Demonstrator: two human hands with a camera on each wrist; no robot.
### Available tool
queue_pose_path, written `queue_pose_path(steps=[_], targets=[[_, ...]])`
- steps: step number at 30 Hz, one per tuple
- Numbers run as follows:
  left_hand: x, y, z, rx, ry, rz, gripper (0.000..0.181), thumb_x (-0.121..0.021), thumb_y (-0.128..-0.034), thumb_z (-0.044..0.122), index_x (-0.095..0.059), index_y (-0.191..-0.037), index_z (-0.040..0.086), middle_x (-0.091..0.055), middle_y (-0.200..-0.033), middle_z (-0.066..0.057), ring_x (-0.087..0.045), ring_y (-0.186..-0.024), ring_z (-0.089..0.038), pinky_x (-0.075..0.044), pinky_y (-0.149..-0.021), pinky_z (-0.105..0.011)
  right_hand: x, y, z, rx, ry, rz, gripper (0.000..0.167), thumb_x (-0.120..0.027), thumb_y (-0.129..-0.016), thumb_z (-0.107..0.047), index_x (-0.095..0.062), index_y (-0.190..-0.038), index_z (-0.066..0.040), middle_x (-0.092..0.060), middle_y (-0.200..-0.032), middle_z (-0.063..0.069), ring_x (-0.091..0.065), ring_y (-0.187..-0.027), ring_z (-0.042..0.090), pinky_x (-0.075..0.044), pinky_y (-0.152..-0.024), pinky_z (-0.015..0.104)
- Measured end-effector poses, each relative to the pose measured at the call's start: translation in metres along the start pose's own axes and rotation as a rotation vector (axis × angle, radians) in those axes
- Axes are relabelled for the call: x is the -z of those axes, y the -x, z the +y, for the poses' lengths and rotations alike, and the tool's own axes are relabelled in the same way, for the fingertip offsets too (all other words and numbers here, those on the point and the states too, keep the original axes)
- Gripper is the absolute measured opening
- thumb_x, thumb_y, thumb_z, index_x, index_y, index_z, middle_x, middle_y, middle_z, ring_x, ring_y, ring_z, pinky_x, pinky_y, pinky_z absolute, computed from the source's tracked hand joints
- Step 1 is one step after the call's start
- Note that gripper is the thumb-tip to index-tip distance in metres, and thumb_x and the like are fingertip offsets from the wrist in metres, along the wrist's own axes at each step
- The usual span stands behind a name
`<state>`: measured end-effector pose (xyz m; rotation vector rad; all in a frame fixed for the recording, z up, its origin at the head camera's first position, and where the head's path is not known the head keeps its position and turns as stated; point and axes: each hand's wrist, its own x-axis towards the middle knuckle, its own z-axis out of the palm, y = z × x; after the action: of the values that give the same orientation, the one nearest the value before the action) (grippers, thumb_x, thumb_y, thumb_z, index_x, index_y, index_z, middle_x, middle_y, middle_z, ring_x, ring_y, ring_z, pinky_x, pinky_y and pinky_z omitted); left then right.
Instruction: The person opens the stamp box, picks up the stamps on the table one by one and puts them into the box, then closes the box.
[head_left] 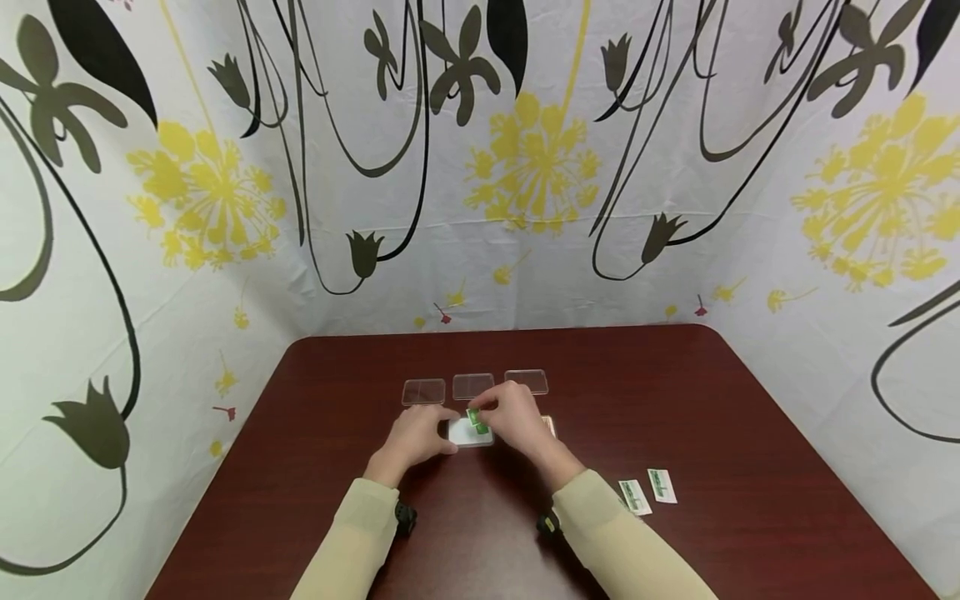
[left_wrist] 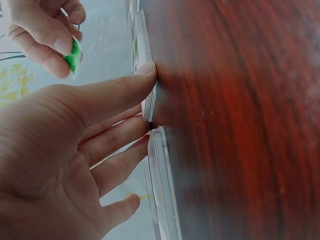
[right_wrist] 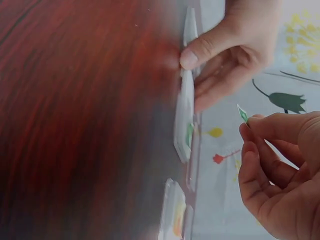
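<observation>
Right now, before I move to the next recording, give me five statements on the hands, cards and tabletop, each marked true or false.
1. The right hand pinches a small green-and-white piece. True.
2. The left hand is well away from the flat white case. False: it holds the case at its left end.
3. Three clear plastic rectangles lie beyond the case. True.
4. Two green-printed white cards lie left of the left forearm. False: they lie right of the right forearm.
5. The tabletop is dark reddish brown. True.

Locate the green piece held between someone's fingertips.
In the head view, the green piece is pinched by the right hand, above the white case and right of the left hand.
</observation>
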<state>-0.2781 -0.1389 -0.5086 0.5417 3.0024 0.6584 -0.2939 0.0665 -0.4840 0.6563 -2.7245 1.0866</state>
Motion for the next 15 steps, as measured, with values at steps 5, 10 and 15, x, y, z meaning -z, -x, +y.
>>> queue_pose_path(steps=[5, 10, 15], targets=[[0.002, 0.000, -0.001, -0.004, -0.010, -0.005, 0.050, -0.089, -0.0785, 0.031, -0.073, -0.125, 0.021, -0.071, -0.116, -0.003, -0.064, -0.092, -0.020, -0.053, -0.076, -0.039, -0.014, -0.006, -0.001, 0.011, 0.057, -0.011, 0.019, -0.078, -0.078, -0.004, -0.083, -0.087, -0.020, -0.074, -0.082, -0.009, -0.058, -0.067, 0.006, -0.047, -0.059, 0.025], [0.002, -0.002, -0.002, -0.019, -0.013, -0.005, 0.052, -0.089, -0.0783, 0.031, -0.072, -0.126, 0.022, -0.071, -0.113, -0.002, -0.063, -0.086, -0.018, -0.052, -0.072, -0.036, -0.023, -0.008, -0.004, 0.017, 0.094, -0.008, 0.019, -0.078, -0.074, -0.002, -0.084, -0.084, -0.018, -0.074, -0.078, -0.008, -0.063, -0.069, 0.007, -0.047, -0.058, 0.025], [0.003, -0.002, -0.001, -0.020, 0.008, -0.008, 0.053, -0.089, -0.0781, 0.030, -0.072, -0.128, 0.023, -0.071, -0.111, -0.001, -0.062, -0.082, -0.015, -0.052, -0.070, -0.035, -0.029, -0.011, -0.006, -0.031, 0.141, -0.007, 0.018, -0.079, -0.073, -0.004, -0.084, -0.082, -0.019, -0.074, -0.077, -0.009, -0.067, -0.075, 0.011, -0.049, -0.062, 0.028]])
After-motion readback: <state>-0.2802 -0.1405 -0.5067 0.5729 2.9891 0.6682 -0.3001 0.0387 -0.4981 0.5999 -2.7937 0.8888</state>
